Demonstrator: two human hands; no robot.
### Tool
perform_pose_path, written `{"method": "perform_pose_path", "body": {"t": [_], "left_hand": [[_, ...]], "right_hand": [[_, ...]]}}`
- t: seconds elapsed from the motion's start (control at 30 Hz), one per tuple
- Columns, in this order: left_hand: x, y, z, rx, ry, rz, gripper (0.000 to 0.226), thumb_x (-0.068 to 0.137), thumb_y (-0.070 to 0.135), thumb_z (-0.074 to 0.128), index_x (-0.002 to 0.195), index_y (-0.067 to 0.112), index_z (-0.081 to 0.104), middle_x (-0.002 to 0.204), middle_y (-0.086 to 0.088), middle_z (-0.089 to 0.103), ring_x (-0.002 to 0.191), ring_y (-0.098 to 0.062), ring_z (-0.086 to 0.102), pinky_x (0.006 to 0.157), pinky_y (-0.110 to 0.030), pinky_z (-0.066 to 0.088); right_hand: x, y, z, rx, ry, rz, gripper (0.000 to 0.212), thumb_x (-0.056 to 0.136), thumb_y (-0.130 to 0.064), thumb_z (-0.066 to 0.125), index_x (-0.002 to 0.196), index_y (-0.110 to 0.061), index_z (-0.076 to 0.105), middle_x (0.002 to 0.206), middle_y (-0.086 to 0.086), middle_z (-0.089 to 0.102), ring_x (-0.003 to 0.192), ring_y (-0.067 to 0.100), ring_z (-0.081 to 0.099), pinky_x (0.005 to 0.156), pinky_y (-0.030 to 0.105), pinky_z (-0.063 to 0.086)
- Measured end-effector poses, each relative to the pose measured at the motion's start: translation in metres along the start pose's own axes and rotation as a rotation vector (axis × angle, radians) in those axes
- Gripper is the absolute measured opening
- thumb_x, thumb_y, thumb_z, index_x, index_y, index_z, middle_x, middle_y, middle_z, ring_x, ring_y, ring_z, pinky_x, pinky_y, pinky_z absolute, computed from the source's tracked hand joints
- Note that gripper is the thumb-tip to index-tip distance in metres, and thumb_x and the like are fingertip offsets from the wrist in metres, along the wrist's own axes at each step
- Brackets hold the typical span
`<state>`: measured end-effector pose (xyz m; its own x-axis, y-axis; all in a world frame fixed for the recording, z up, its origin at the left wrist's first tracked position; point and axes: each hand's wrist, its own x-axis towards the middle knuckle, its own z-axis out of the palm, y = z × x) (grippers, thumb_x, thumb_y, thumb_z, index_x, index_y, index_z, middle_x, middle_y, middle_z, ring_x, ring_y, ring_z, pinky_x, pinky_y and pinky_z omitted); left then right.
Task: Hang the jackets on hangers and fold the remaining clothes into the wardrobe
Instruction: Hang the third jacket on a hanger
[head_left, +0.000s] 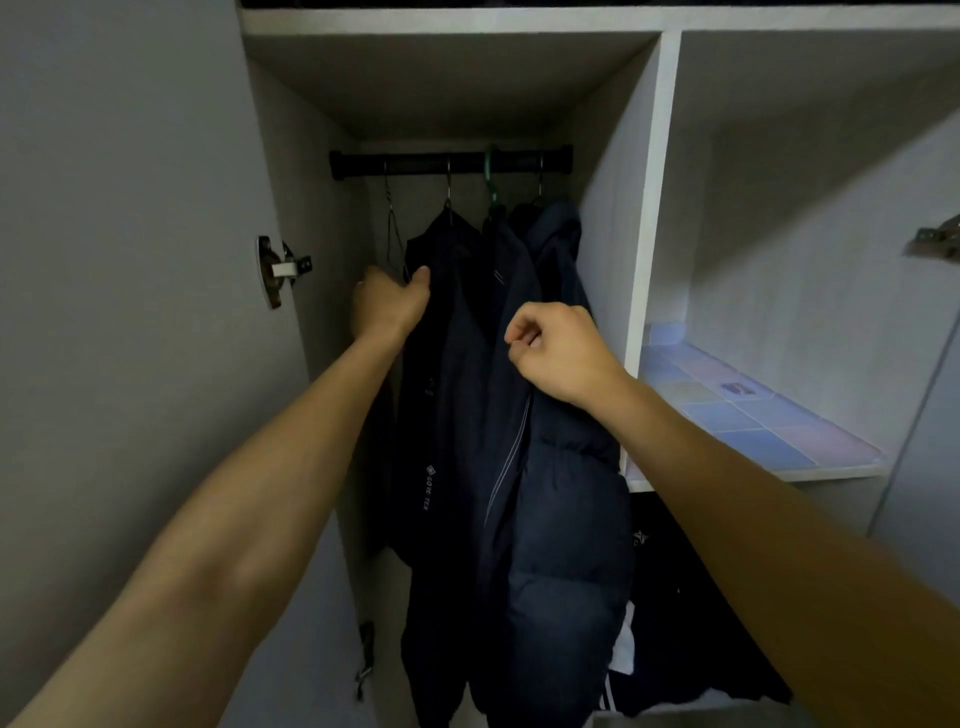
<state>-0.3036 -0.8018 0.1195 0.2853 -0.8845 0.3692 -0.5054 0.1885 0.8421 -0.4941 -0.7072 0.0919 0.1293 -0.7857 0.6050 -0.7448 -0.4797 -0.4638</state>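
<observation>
White wardrobe (644, 208): under its black rail (451, 161), I see my left hand (390, 304) gripping the leftmost jacket (441, 389); my right hand (558, 349) is clenched, holding nothing.

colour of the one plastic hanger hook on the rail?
Green hanger hook, on the black rail; head view, the only one.
</observation>
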Motion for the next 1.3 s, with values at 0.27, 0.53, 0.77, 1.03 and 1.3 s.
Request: {"method": "perform_pose_path", "body": {"t": [0.27, 0.53, 0.77, 1.03, 1.3], "left_hand": [[0.031, 0.014, 0.006, 0.002, -0.054, -0.04, 0.02, 0.093, 0.013, 0.048, 0.074, 0.016, 0.047, 0.075, -0.002, 0.048, 0.066, -0.015, 0.048, 0.054, -0.025, 0.043], [0.048, 0.052, -0.002, -0.288, -0.146, -0.035, 0.041, 0.103, 0.031, 0.043, 0.134, 0.004, 0.044, 0.091, -0.003, 0.057, 0.072, -0.014, 0.052, 0.054, -0.024, 0.041], [0.015, 0.065, 0.001, -0.522, -0.1, -0.015, 0.026, 0.105, 0.031, 0.042, 0.088, 0.016, 0.053, 0.069, 0.0, 0.05, 0.054, -0.01, 0.043, 0.041, -0.017, 0.032], [-0.105, 0.024, 0.0, -0.818, -0.335, -0.046, 0.029, 0.099, 0.025, 0.058, 0.073, 0.017, 0.047, 0.056, 0.002, 0.053, 0.044, -0.006, 0.043, 0.042, -0.019, 0.031], [-0.252, -0.017, -0.024, -0.811, -0.485, -0.261, 0.029, 0.096, 0.021, 0.062, 0.073, 0.016, 0.046, 0.058, -0.002, 0.061, 0.048, -0.01, 0.05, 0.043, -0.018, 0.037]], "right_hand": [[0.015, -0.011, -0.003, 0.0, -0.021, 0.046, 0.012, 0.085, -0.01, 0.06, 0.082, -0.017, 0.069, 0.079, -0.004, 0.066, 0.074, 0.012, 0.062, 0.074, 0.036, 0.059], [0.032, -0.01, -0.004, -0.009, -0.013, 0.132, 0.015, 0.083, -0.009, 0.057, 0.08, -0.011, 0.072, 0.076, -0.002, 0.068, 0.074, 0.016, 0.064, 0.076, 0.041, 0.059], [0.036, -0.02, -0.015, 0.038, 0.076, 0.126, 0.016, 0.083, -0.009, 0.056, 0.079, -0.015, 0.07, 0.071, -0.003, 0.066, 0.068, 0.01, 0.062, 0.069, 0.03, 0.057], [-0.047, -0.025, -0.019, 0.168, 0.149, 0.156, 0.015, 0.086, -0.01, 0.063, 0.081, -0.023, 0.068, 0.071, -0.006, 0.065, 0.066, 0.007, 0.063, 0.065, 0.019, 0.05], [-0.202, -0.047, -0.03, 0.299, 0.095, 0.234, 0.006, 0.086, -0.015, 0.072, 0.088, -0.02, 0.074, 0.077, -0.007, 0.071, 0.074, 0.007, 0.067, 0.074, 0.022, 0.055]]}}
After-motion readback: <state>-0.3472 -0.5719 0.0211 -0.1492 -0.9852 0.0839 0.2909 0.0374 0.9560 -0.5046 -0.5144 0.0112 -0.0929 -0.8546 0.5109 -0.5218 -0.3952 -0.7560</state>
